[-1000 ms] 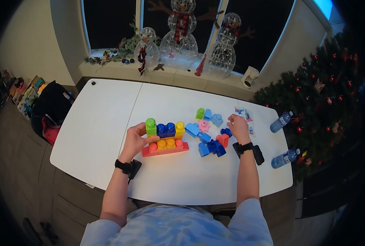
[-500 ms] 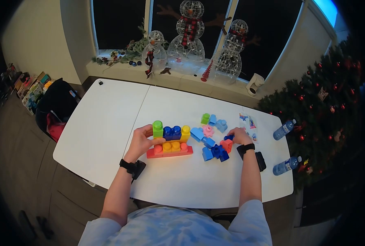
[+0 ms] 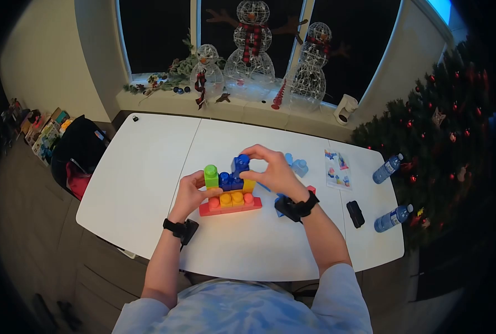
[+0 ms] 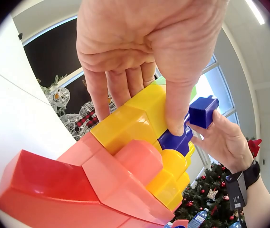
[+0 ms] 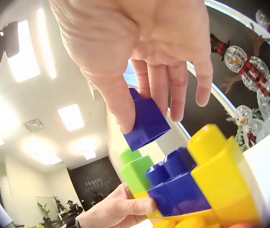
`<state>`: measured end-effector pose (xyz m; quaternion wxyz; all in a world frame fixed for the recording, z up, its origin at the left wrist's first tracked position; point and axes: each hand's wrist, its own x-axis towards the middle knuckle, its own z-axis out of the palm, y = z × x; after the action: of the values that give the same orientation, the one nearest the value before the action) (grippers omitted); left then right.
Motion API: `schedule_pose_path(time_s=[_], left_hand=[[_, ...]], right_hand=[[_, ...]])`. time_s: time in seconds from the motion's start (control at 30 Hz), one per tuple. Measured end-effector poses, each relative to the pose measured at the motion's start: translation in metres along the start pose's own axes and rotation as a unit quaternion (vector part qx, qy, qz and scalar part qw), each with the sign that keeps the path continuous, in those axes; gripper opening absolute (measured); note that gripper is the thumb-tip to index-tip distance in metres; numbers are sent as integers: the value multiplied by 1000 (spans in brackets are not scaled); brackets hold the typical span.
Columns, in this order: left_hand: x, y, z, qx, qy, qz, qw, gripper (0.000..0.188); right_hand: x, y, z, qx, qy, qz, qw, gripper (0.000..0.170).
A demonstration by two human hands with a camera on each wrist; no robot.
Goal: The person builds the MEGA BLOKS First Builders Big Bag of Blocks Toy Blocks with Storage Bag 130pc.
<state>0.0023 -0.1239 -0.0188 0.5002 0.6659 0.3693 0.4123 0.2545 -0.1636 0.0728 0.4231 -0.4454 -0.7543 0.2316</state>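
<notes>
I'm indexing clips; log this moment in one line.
left hand: grips block build | right hand: pinches blue block above it | loose blocks: on table

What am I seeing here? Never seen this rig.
No machine, just a person working bare-handed. The wide picture comes from a head-worn camera; the others from black cameras strapped to each wrist. The left hand grips a stack of red, yellow, green and blue plastic blocks on the white table. The right hand pinches a dark blue plastic block above the stack, not touching. To the right are light blue plastic blocks, a printed paper sheet, a black oblong case and two clear plastic bottles.
</notes>
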Motion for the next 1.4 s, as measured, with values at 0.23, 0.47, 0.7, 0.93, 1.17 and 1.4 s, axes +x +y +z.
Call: schedule_pose_path(time_s=[0.23, 0.47, 0.7, 0.93, 1.17, 1.4], left_hand=[[0, 3, -2, 2, -2, 4, 1000, 39], [1, -2, -1, 18, 3, 11, 1000, 41], [1, 0, -1, 13, -3, 10, 1000, 41], [2, -2, -1, 9, -7, 2, 1000, 42], [2, 0, 0, 9, 0, 4, 1000, 40], [3, -6, -1, 11, -8, 18, 1000, 38]], right_hand=[[13, 10, 34, 30, -71, 24, 997, 41], [12, 15, 37, 35, -75, 35, 996, 39], [9, 11, 37, 23, -88, 52, 994, 44], [-46, 5, -60, -112, 120, 84, 983, 30], [-158, 49, -76, -348, -30, 312, 883, 32], [-182, 83, -38, -322, 53, 289, 900, 43]])
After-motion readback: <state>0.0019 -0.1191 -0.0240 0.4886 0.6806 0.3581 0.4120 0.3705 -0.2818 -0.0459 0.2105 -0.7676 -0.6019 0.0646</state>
